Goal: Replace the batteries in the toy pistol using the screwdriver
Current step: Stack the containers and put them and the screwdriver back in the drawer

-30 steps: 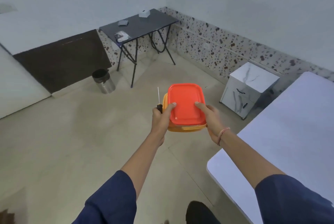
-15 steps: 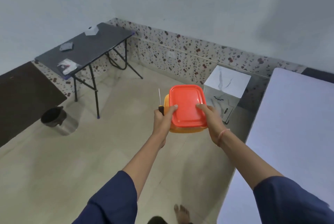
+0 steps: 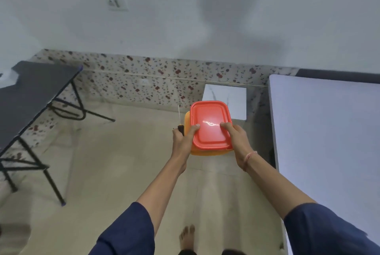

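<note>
**pixelwrench:** ok so you're holding an orange box [image 3: 206, 152] with a red lid [image 3: 209, 129] out in front of you, a bit right of the frame's centre. Your left hand [image 3: 182, 143] is gripping its left edge, thumb lying on the lid, the other fingers tucked underneath where I can't see them.

**tinker_dan:** yep, and that same hand is pinning the screwdriver [image 3: 180, 128] against the box's left side. The dark handle is poking out of your fist and the thin shaft is pointing straight up the frame.

**pixelwrench:** your right hand [image 3: 239, 143] is doing the mirror job. Its thumb is pressing the lid's right part, and its fingers are wrapping under the right edge. There's a pinkish thread [image 3: 249, 157] sitting on that wrist.

**tinker_dan:** lid looks seated flat on the box, so can't tell what's inside.

**pixelwrench:** room-wise: a white table [image 3: 329, 131] is filling the right side, a dark folding table [image 3: 30, 94] is standing at the left, and a small marble-look cabinet [image 3: 226, 95] is sitting against the speckled skirting just above the box. Your bare foot [image 3: 187, 236] is showing at bottom centre.
</note>
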